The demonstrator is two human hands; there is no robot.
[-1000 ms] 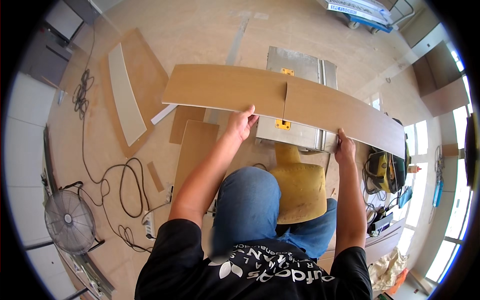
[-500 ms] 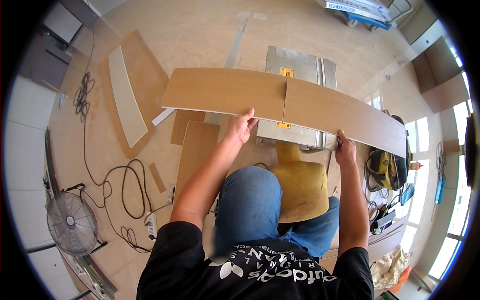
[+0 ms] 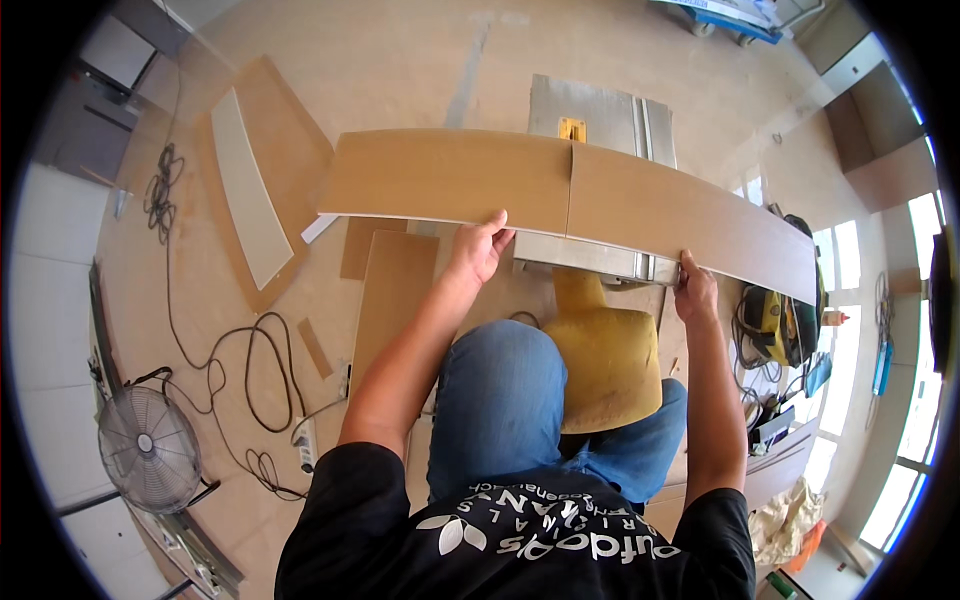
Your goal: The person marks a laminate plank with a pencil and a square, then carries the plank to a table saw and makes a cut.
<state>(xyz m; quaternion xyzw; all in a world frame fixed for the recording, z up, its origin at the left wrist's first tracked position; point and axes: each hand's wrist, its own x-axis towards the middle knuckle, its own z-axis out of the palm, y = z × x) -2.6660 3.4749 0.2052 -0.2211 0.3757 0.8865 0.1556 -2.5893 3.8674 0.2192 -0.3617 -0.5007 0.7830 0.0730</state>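
A long brown plank [image 3: 450, 178] lies end to end with a second brown plank [image 3: 690, 208], a narrow dark seam between them. Whether they are joined I cannot tell. Both span crosswise over the metal top of a table saw [image 3: 598, 100], whose yellow blade insert [image 3: 572, 129] peeks out behind them. My left hand [image 3: 483, 246] pinches the near edge of the left plank, thumb on top and fingers below. On the right plank's near edge, my right hand [image 3: 697, 286] has a similar grip. Its fingers underneath are partly hidden.
A yellow seat [image 3: 605, 365] is between my knees. Left are leaning-shaped boards [image 3: 290, 150] on the floor, a coiled black cable [image 3: 250, 375], a power strip [image 3: 306, 445] and a fan [image 3: 148, 445]. Yellow-black equipment [image 3: 770, 325] stands right; a blue trolley [image 3: 720, 22] is far off.
The planks have shifted slightly toward me over the saw, now covering the near part of the yellow insert. Both hands keep their hold. The whole view has tilted a little.
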